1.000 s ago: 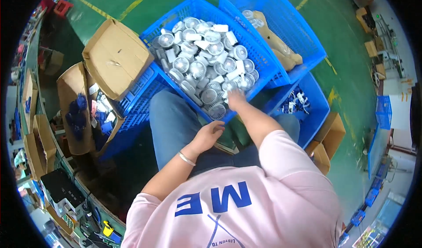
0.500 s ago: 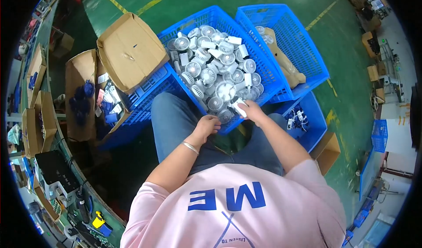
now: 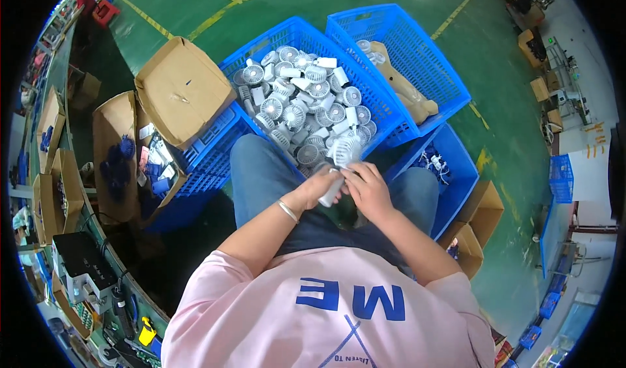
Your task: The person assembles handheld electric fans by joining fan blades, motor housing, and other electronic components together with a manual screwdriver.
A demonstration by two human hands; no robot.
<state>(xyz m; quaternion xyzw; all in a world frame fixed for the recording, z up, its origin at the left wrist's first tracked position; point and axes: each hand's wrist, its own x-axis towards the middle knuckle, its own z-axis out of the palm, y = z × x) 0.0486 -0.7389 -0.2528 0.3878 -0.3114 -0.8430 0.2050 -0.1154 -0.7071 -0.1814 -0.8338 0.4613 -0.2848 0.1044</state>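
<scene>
Floor (image 3: 293, 3) below, left hand (image 3: 315, 188) and right hand (image 3: 370, 191) partly hide a blurred fan (image 3: 345, 151).

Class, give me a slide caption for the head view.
Left hand and right hand hold a white handheld fan beside a blue crate of similar fans.

White handheld fan (image 3: 345, 151), round head, held slantwise

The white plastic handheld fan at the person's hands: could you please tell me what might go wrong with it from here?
The white handheld fan is held in the left hand, right hand alongside, over the gap between the blue-trousered legs, so a slip might drop it. Its blurred head is close to the heaped white fans in the blue plastic crate, so it could knock against them.
</scene>
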